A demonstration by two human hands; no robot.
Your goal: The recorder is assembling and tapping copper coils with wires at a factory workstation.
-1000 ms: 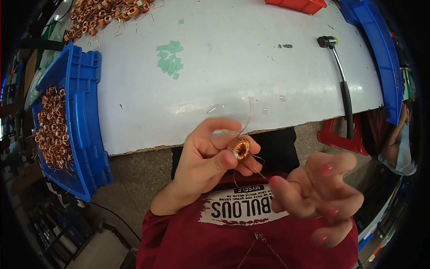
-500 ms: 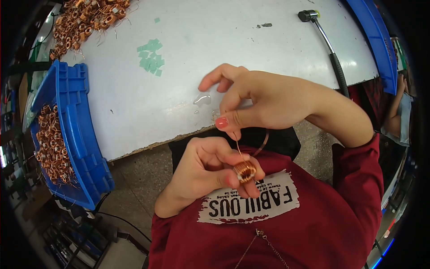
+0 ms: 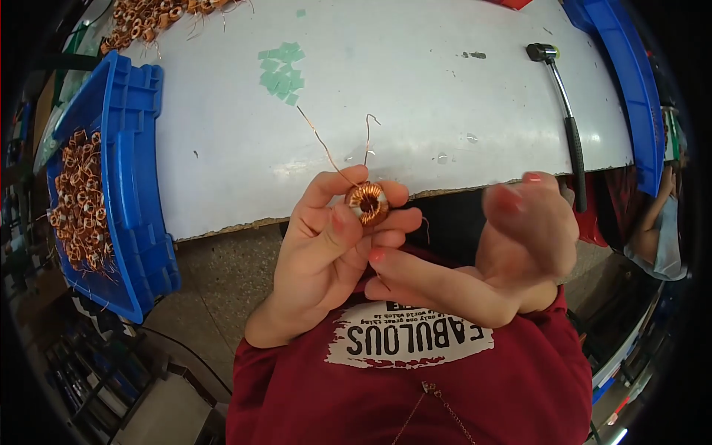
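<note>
A ring-shaped coil wound with copper wire [image 3: 368, 205] sits in my left hand [image 3: 319, 241], pinched between thumb and fingers. Two wire ends stand up from it over the table, one slanting left and one bent at its tip. Close below and to the right is my right hand [image 3: 482, 256]. Its thumb and a finger come together beside my left fingers, where a short bit of copper wire [image 3: 381, 281] shows between them. The other right fingers are raised, curled and blurred by motion.
A blue crate [image 3: 133, 185] of copper coils [image 3: 83, 204] stands at the left. More coils [image 3: 152, 16] are heaped at the back left of the white table [image 3: 222, 170], near green square pieces [image 3: 282, 74]. A hammer [image 3: 567, 111] lies at right, beside another blue crate [image 3: 623, 81].
The coil and my left hand have moved up and left toward the table edge. My right hand has come down to the right, its palm turned up. Two wire ends now stand free.
</note>
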